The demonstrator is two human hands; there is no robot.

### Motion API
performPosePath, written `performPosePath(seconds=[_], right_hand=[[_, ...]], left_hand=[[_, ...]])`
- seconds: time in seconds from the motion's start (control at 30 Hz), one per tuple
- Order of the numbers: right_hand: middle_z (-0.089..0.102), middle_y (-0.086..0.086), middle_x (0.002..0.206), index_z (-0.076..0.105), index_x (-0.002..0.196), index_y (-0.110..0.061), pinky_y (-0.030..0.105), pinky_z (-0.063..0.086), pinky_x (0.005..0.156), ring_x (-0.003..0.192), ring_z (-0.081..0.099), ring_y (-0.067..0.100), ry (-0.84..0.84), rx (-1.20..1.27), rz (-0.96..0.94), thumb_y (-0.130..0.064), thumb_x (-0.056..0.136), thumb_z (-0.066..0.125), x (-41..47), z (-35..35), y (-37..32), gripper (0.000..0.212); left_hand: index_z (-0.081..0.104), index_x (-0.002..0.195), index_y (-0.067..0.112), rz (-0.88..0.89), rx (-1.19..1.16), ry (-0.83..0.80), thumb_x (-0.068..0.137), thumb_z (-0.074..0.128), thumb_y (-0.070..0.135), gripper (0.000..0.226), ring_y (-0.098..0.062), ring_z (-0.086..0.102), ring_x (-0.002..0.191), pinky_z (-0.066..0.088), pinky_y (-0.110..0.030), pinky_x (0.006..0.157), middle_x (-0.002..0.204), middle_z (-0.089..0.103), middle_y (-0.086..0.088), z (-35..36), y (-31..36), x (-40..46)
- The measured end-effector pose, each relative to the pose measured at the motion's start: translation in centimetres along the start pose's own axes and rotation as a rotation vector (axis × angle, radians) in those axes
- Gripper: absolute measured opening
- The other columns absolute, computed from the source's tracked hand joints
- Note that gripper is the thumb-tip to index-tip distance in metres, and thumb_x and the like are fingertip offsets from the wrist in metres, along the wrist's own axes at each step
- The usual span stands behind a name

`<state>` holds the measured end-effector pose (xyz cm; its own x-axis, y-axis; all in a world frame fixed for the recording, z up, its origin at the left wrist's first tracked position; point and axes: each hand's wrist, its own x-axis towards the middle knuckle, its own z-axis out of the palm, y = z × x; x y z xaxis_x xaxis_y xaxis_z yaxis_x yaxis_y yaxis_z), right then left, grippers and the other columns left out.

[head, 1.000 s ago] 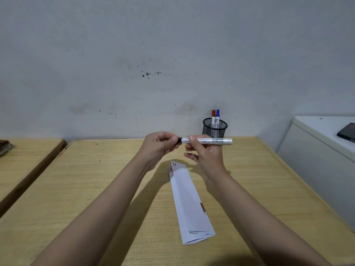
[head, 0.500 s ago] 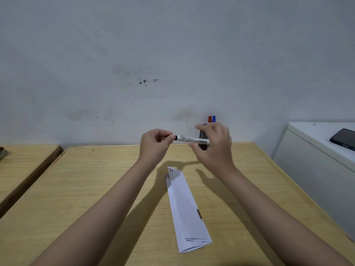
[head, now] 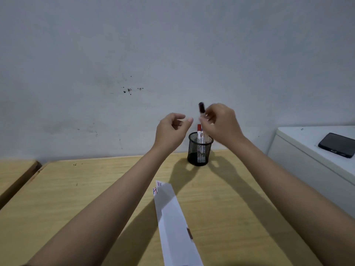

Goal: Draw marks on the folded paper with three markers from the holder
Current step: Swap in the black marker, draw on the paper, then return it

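A black mesh holder (head: 199, 150) stands at the table's far edge with a red-capped marker (head: 199, 133) upright in it; a second marker beside it is mostly hidden. My right hand (head: 221, 125) hovers right above the holder, gripping a black-capped marker (head: 201, 108) held upright, cap on top, its lower part hidden by my fingers. My left hand (head: 172, 131) floats just left of the holder, fingers loosely curled and holding nothing. The folded white paper (head: 173, 219) lies on the table nearer to me, with red and blue strokes at its far end.
The wooden table (head: 86, 189) runs up to a grey wall. A second wooden table (head: 13, 173) sits at the left across a gap. A white cabinet (head: 307, 156) at the right carries a dark phone (head: 337, 144).
My left hand has let go of the black marker. My right hand has turned it upright and carried it over the holder. The view has tilted upward.
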<state>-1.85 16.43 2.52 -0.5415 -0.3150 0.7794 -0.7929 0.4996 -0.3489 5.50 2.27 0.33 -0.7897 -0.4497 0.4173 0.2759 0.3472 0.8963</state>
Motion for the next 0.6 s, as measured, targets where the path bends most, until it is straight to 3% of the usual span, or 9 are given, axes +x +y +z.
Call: performPosePath(seconds=[0.13, 0.23, 0.37, 0.6], right_hand=[[0.061, 0.003, 0.066, 0.066, 0.082, -0.004, 0.013, 0.044, 0.057, 0.051, 0.05, 0.004, 0.04, 0.114, 0.292, -0.015, 0.08, 0.068, 1.6, 0.4, 2.9, 0.011], [0.066, 0.009, 0.068, 0.069, 0.08, -0.003, 0.023, 0.046, 0.064, 0.059, 0.057, 0.013, -0.033, 0.098, 0.421, -0.014, 0.08, 0.067, 1.2, 1.8, 4.7, 0.012], [0.063, 0.005, 0.063, 0.071, 0.079, -0.003, 0.025, 0.045, 0.061, 0.061, 0.056, 0.015, -0.167, 0.096, 0.544, -0.011, 0.077, 0.066, 0.2, 3.2, 6.2, 0.01], [0.07, 0.012, 0.081, 0.073, 0.079, 0.0, 0.035, 0.052, 0.072, 0.073, 0.059, 0.02, -0.312, 0.073, 0.632, -0.009, 0.071, 0.073, -0.9, 4.3, 7.4, 0.013]], left_hand=[[0.061, 0.113, 0.01, -0.079, 0.268, -0.094, 0.08, 0.068, 0.036, 0.043, -0.017, 0.06, 0.095, 0.047, -0.028, 0.081, 0.112, 0.065, -0.006, 2.6, -3.3, 1.4], [0.056, 0.123, 0.017, -0.128, 0.44, -0.165, 0.077, 0.066, 0.048, 0.057, -0.025, 0.054, 0.118, 0.046, -0.043, 0.097, 0.131, 0.056, -0.005, 4.3, -5.4, 2.0], [0.061, 0.116, 0.022, -0.148, 0.599, -0.183, 0.078, 0.061, 0.053, 0.049, -0.027, 0.05, 0.121, 0.038, -0.044, 0.095, 0.127, 0.058, -0.003, 5.8, -6.5, 2.4], [0.065, 0.108, 0.021, -0.172, 0.556, -0.16, 0.074, 0.067, 0.052, 0.046, -0.022, 0.057, 0.113, 0.04, -0.041, 0.093, 0.117, 0.066, 0.002, 5.8, -6.6, 2.7]])
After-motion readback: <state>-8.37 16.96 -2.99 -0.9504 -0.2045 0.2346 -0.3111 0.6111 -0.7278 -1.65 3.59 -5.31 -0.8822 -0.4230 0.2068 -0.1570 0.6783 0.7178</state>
